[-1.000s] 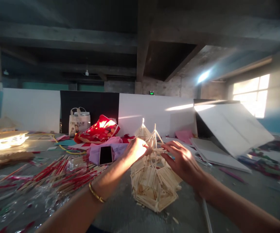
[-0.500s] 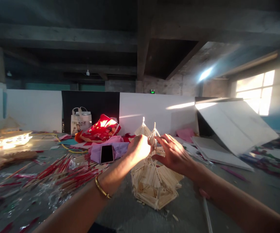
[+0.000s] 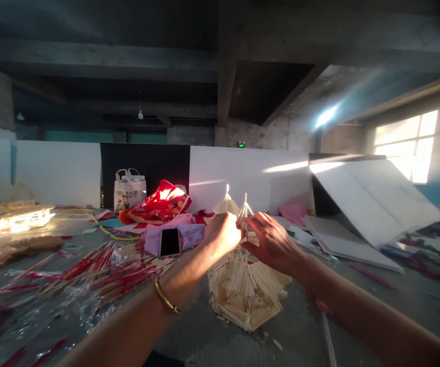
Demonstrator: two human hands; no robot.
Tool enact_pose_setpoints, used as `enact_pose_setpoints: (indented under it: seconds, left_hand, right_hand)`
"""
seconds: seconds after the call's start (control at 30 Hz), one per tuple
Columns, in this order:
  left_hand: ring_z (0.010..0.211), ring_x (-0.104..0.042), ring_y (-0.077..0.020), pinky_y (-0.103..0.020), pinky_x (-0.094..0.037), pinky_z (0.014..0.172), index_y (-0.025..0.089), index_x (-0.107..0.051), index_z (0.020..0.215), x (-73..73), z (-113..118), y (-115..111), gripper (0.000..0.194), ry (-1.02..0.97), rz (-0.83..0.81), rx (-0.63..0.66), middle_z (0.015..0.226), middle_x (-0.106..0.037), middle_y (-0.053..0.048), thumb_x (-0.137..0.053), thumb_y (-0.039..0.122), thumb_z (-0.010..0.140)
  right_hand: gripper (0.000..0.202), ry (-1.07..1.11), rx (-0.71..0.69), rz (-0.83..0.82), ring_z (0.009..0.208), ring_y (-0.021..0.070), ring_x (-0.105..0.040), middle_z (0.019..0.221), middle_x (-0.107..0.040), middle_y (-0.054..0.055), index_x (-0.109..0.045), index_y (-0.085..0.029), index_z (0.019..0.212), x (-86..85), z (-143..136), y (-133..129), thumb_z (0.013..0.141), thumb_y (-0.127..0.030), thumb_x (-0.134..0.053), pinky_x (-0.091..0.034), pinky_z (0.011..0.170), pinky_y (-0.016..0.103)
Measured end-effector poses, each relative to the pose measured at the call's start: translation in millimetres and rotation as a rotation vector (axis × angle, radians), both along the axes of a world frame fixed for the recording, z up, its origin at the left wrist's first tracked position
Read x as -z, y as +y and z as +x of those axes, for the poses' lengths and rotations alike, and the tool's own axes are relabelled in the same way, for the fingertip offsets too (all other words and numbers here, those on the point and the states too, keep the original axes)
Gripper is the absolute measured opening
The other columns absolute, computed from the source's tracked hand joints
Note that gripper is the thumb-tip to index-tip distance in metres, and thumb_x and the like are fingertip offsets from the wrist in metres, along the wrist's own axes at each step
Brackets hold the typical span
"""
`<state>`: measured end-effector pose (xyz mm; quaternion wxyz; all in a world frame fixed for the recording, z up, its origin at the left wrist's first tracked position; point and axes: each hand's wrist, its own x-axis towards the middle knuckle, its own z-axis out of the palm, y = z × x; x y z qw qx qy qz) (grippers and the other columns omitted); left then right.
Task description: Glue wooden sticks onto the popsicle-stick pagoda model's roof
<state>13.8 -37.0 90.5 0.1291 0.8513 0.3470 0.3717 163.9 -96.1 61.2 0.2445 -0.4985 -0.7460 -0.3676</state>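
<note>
A small tiered pagoda model (image 3: 250,285) built of thin pale wooden sticks stands on the grey surface in front of me, its pointed top tier (image 3: 245,210) rising between my hands. My left hand (image 3: 224,232), with a gold bangle on the wrist, is closed against the left side of that upper tier; whatever its fingers pinch is hidden. At the tier's right side my right hand (image 3: 271,238) touches the sticks with bent fingertips, its thumb apart below them. Behind my left hand another pointed stick roof (image 3: 226,200) shows.
To the left lie red-tipped sticks (image 3: 90,267) and crumpled clear wrappers (image 3: 93,311). A phone (image 3: 170,242) rests on purple cloth (image 3: 151,239). Behind are a red bag (image 3: 159,204) and a white tote bag (image 3: 128,191). White boards (image 3: 373,193) lean at the right.
My hands stay at the upper tier, with the right fingertips slightly closer to the left hand. The whole view has shifted a little, so everything appears slightly further right.
</note>
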Motion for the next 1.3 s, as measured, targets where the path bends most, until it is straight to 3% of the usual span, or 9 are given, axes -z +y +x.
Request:
enact_pose_setpoints:
  seconds: [0.4,0.6,0.83,1.3]
  left_hand:
    - [0.06,-0.048,-0.0169,-0.03,-0.033,0.063,0.02,-0.052,0.053,2.3,3,1,0.009,-0.175,-0.079,0.079,0.048,-0.042,0.0,-0.058,0.019,0.059]
    - [0.058,-0.051,-0.0187,-0.03,-0.033,0.057,0.02,-0.055,0.059,1.7,4,3,0.005,-0.063,-0.004,0.021,0.056,-0.051,-0.004,-0.056,0.023,0.062]
    - [0.051,-0.045,-0.014,-0.028,-0.028,0.053,0.02,-0.053,0.052,1.8,3,3,0.009,-0.161,-0.039,0.085,0.049,-0.047,-0.001,-0.06,0.024,0.057]
    - [0.058,-0.055,-0.0197,-0.029,-0.035,0.057,0.018,-0.057,0.061,-2.4,3,2,0.01,0.025,0.086,-0.01,0.058,-0.055,-0.006,-0.055,0.027,0.067]
  right_hand:
    - [0.034,-0.009,0.011,-0.017,0.088,0.0235,-0.049,0.093,-0.054,0.009,-0.054,-0.013,0.107,-1.5,-1,-1,0.081,-0.035,-0.059,-0.046,0.078,0.04]
    - [0.038,-0.006,0.027,-0.026,0.088,0.0238,-0.051,0.095,-0.056,0.011,-0.053,-0.01,0.111,-2.2,-3,-3,0.081,-0.032,-0.058,-0.047,0.079,0.041]
    - [0.048,-0.026,-0.024,0.085,0.101,0.0285,-0.051,0.108,-0.056,0.017,-0.047,-0.005,0.12,6.7,6,-1,0.083,-0.034,-0.055,-0.045,0.087,0.045]
    - [0.042,0.018,0.009,-0.026,0.089,0.0239,-0.052,0.096,-0.058,0.01,-0.051,-0.01,0.115,-1.9,-5,-6,0.078,-0.028,-0.061,-0.048,0.079,0.04]
